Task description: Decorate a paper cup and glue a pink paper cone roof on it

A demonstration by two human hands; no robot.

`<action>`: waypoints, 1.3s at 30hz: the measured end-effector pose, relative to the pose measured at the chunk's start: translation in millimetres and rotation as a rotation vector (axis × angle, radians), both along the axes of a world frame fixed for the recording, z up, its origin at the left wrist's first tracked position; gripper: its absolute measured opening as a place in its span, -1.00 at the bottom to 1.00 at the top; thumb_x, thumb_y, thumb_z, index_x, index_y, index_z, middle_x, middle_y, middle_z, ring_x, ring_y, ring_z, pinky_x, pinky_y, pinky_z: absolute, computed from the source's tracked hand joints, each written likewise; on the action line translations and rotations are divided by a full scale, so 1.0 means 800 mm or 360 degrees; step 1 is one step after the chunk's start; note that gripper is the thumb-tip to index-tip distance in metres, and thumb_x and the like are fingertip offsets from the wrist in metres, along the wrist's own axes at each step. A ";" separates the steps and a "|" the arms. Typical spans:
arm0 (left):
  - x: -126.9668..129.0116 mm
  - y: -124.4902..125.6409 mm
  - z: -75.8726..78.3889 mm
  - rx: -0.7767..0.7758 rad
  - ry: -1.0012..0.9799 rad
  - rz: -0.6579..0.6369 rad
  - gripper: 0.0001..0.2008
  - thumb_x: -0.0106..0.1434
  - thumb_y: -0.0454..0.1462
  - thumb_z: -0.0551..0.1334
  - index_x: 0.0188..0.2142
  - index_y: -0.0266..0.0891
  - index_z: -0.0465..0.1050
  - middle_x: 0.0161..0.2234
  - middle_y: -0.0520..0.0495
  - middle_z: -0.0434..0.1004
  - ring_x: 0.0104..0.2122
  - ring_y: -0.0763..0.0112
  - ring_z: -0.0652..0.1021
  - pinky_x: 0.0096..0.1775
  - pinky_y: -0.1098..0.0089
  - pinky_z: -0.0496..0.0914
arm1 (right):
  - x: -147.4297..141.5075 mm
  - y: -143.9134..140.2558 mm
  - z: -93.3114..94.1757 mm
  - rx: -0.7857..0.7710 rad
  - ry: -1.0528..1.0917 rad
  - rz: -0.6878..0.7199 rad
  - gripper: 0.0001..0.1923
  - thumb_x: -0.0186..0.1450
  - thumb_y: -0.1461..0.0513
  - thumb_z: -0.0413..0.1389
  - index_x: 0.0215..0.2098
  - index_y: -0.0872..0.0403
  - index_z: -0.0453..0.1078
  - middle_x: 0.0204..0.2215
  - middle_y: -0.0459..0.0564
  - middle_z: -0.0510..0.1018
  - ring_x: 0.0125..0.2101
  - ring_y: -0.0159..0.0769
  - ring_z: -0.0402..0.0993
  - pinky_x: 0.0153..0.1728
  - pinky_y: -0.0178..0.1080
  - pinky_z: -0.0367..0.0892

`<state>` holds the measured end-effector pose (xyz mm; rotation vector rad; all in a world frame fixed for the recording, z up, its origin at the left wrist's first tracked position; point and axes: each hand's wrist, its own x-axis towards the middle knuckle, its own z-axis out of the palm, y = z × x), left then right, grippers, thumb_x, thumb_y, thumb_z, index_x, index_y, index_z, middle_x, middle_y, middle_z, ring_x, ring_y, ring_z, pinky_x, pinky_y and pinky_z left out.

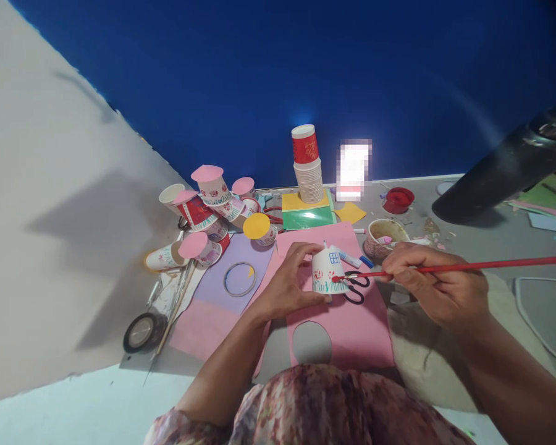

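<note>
A white paper cup (323, 266) is held upside down in my left hand (296, 278), thumb below and fingers above. It bears a blue window, red flowers and green grass strokes. My right hand (438, 284) grips a long red paintbrush (491, 264) near its front end. The brush's red-tipped bristles touch or nearly touch the cup's side among the flowers; I cannot tell which. Behind the cup lie black-handled scissors (356, 296), their blades hidden. Pink paper (366, 346) with a round hole spreads beneath.
Decorated cups (208, 185) with round paper tops crowd the left. A stack of cups (308, 179) stands at the back on coloured paper. Tape rolls (141, 332) lie left. A water pot (387, 238), red paint container (398, 200) and dark cylinder (495, 167) are on the right.
</note>
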<state>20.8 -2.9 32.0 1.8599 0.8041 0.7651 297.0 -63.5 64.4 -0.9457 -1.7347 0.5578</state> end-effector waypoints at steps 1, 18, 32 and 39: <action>0.000 0.000 0.000 0.0003 0.0006 0.0006 -0.18 0.04 -0.13 0.61 0.23 0.03 0.31 0.23 -0.19 0.32 0.24 -0.01 0.42 0.22 -0.05 0.42 | 0.001 0.000 0.000 -0.0004 0.0002 -0.0007 -0.84 0.43 0.33 0.13 -0.25 -0.03 0.51 -0.43 -0.09 0.60 -0.40 -0.23 0.55 -0.32 -0.15 0.43; -0.002 0.001 -0.001 -0.0064 -0.0071 -0.0026 -0.16 0.02 -0.19 0.62 0.23 0.02 0.31 0.24 -0.18 0.32 0.23 0.02 0.42 0.23 -0.01 0.40 | -0.003 0.005 0.001 0.0029 0.0064 -0.0062 -0.82 0.43 0.35 0.13 -0.28 -0.02 0.50 -0.43 -0.11 0.59 -0.38 -0.25 0.56 -0.29 -0.19 0.43; 0.002 -0.002 0.005 -0.0083 -0.0037 -0.0044 -0.19 0.02 -0.10 0.62 0.21 0.00 0.34 0.22 -0.20 0.35 0.23 0.00 0.44 0.20 0.00 0.44 | -0.008 0.004 -0.004 0.0051 0.0124 -0.0171 -0.80 0.43 0.35 0.12 -0.30 -0.04 0.51 -0.43 -0.14 0.61 -0.38 -0.25 0.57 -0.21 -0.16 0.46; 0.001 -0.001 0.005 -0.0102 -0.0062 -0.0048 -0.18 0.01 -0.11 0.62 0.21 0.00 0.34 0.22 -0.19 0.34 0.23 0.00 0.43 0.21 -0.01 0.43 | -0.007 0.004 -0.003 0.0044 0.0071 -0.0134 -0.81 0.44 0.33 0.13 -0.29 -0.03 0.50 -0.43 -0.15 0.61 -0.37 -0.30 0.58 -0.21 -0.23 0.46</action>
